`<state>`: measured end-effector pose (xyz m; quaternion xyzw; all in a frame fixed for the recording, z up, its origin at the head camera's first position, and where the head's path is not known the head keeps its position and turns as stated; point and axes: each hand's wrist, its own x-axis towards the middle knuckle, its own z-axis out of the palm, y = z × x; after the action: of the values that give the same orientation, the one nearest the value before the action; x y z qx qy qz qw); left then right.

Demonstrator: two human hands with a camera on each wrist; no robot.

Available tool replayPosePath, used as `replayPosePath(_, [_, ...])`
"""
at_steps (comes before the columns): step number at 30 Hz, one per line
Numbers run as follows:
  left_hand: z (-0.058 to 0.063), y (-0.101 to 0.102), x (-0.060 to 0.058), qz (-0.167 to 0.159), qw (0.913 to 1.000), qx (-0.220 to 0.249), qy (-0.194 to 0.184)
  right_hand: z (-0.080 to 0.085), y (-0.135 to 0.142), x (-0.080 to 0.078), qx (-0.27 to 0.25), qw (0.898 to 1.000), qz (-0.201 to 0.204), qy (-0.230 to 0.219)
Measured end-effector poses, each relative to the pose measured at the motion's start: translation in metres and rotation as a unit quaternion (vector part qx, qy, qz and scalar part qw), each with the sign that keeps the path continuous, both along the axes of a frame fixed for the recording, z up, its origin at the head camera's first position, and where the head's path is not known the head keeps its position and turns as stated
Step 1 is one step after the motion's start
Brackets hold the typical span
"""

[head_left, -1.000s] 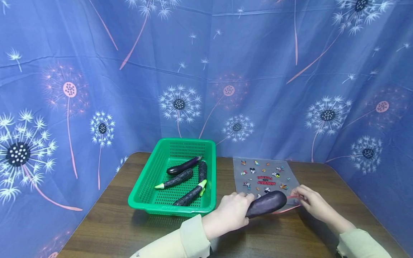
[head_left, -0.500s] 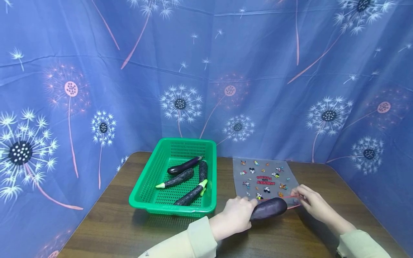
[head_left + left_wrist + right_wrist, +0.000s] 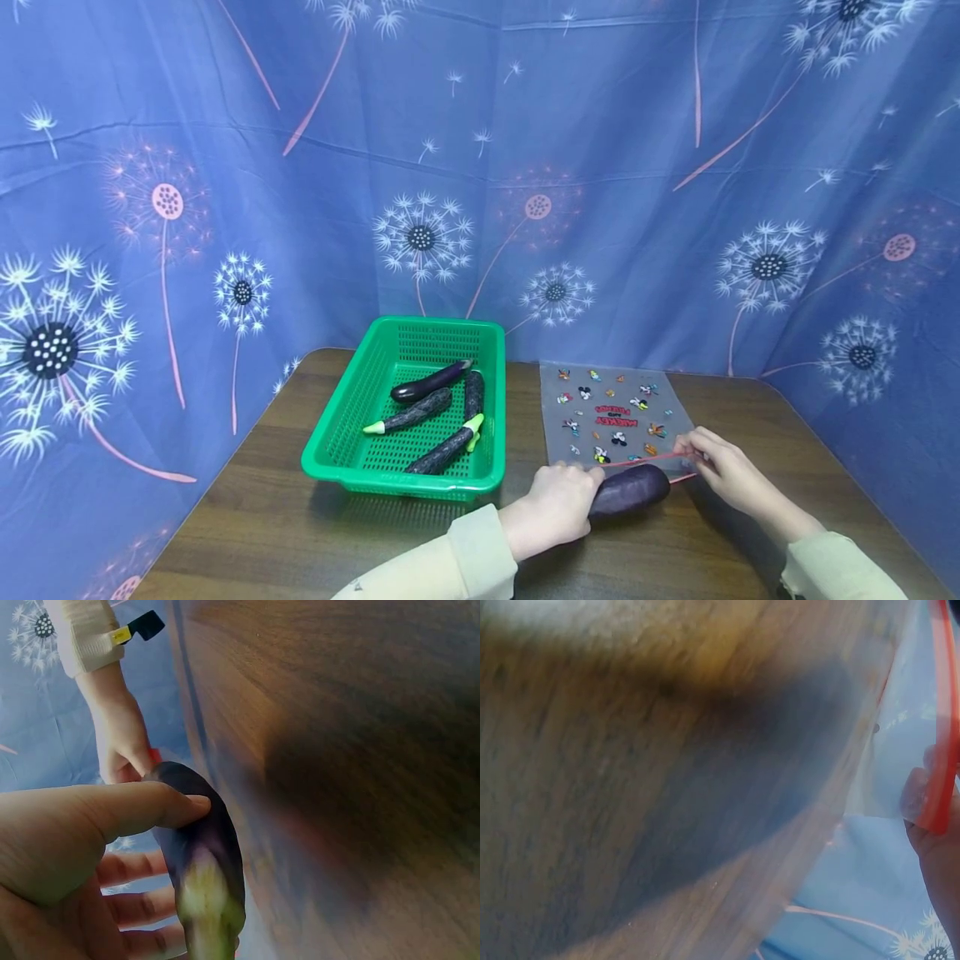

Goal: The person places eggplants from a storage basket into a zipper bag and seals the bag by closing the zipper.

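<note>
My left hand grips a large dark purple eggplant near its stem end, the rounded end pointing right. In the left wrist view the thumb lies along the eggplant, and its pale green stem faces the camera. My right hand pinches the red-edged mouth of a clear zip bag with cartoon prints. The two red edges stand apart, and the eggplant's round end overlaps the lower one in the head view. In the right wrist view, fingers hold the red strip.
A green plastic basket stands to the left on the wooden table. Inside lie a shiny eggplant and several dark, rough-skinned vegetables, some with bright green ends. Blue dandelion-print cloth hangs behind the table.
My left hand has moved slightly right and down with the eggplant, lowering it toward the bag's mouth and uncovering more prints. The right hand keeps its hold and has barely moved.
</note>
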<state>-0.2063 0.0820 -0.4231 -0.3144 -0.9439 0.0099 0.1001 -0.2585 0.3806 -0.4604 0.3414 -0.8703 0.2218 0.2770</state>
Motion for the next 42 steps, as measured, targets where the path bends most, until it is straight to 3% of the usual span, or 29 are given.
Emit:
replayPosePath(12, [-0.005, 0.013, -0.005, 0.017, 0.9993, -0.018, -0.028, 0.000, -0.004, 0.004, -0.005, 1.000, 0.014, -0.004])
replayPosePath(33, [-0.014, 0.031, -0.008, 0.016, 0.9998, 0.004, 0.015, -0.003, -0.003, 0.000, 0.016, 1.000, -0.023, 0.000])
replayPosePath(42, [-0.012, 0.039, -0.007, 0.034, 0.9991, 0.000, 0.023, 0.001, -0.010, 0.003, 0.026, 0.998, -0.057, 0.004])
